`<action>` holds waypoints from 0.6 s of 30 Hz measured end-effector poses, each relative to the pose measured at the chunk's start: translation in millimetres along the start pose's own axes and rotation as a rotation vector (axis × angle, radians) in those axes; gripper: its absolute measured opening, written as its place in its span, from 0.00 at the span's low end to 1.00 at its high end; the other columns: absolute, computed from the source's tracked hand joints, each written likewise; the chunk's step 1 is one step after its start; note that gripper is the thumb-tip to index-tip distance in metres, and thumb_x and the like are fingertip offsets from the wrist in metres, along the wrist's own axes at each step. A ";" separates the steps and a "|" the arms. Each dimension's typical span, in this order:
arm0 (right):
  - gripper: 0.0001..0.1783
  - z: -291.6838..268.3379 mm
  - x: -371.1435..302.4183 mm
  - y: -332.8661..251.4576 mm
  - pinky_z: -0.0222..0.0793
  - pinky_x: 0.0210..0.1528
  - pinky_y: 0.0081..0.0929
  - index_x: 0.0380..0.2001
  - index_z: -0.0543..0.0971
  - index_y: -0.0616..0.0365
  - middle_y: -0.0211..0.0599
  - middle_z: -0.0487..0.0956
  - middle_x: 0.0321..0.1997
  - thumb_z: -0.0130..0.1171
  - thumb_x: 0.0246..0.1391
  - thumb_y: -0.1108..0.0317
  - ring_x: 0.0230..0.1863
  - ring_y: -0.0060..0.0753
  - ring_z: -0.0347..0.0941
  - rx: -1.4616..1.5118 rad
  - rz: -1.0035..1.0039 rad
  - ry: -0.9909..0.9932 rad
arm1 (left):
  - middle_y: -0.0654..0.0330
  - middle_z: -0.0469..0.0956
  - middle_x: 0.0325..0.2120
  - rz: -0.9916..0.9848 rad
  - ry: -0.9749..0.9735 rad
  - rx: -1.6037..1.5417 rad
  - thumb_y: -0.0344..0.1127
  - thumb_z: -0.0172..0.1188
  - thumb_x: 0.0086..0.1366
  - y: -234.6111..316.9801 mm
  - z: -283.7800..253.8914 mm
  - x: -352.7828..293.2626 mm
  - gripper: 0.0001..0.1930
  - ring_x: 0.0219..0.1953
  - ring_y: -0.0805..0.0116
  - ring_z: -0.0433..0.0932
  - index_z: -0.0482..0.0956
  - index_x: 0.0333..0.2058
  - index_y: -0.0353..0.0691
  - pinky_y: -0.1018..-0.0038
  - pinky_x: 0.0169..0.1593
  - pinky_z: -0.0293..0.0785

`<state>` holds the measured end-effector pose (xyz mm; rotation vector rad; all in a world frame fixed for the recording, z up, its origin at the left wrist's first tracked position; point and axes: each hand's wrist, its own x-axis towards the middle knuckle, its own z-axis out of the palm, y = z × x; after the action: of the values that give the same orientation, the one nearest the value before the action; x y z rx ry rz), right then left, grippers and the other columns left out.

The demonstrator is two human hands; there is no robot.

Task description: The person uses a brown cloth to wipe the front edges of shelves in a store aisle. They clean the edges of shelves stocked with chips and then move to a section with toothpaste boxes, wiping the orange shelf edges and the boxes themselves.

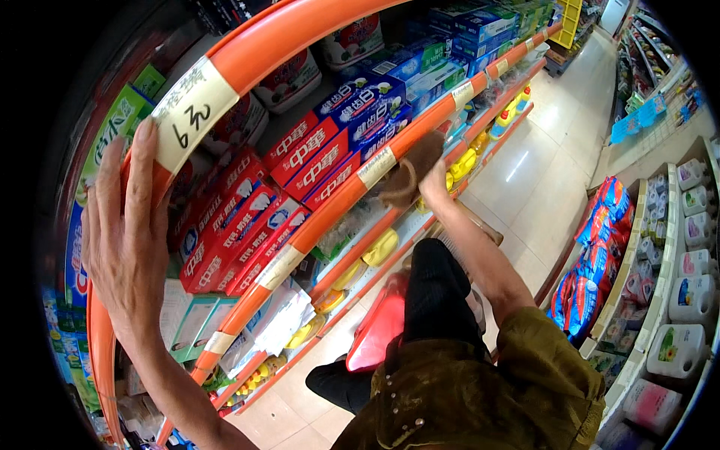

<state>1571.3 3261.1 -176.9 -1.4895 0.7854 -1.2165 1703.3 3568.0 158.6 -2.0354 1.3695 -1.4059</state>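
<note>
My left hand (pixel 129 217) rests on the orange edge strip of the upper shelf (pixel 259 34) at the left. Its fingers are stretched out and a little apart, with a fingertip on a cream paper price label (pixel 196 112). My right hand (pixel 435 187) is closed round a brown cloth (pixel 417 163), partly hidden, held against the orange edge of the lower shelf (pixel 319 217). Between the two hands, red toothpaste boxes (pixel 311 154) lie stacked on that shelf, with blue and white boxes (pixel 367 101) beyond them.
Yellow bottles (pixel 381 247) stand on a lower shelf. A red object (pixel 380 322) is beside my legs over the tiled floor (pixel 517 165). Across the aisle are blue and red bags (pixel 596 259) and white jugs (pixel 679 349). A yellow crate (pixel 570 24) is at the far end.
</note>
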 end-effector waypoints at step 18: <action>0.17 -114.0 96.2 229.0 0.67 0.47 0.42 0.42 0.72 0.65 0.57 0.73 0.41 0.46 0.52 0.65 0.44 0.57 0.70 -0.851 0.369 0.061 | 0.48 0.63 0.56 -0.039 -0.097 0.030 0.41 0.51 0.64 -20.3 -4.4 -12.3 0.27 0.56 0.48 0.65 0.59 0.59 0.39 0.61 0.54 0.66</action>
<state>1514.4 3076.6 -370.4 -1.8433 1.6712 -0.6578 1709.5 3589.4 167.9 -2.0926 1.2689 -1.3170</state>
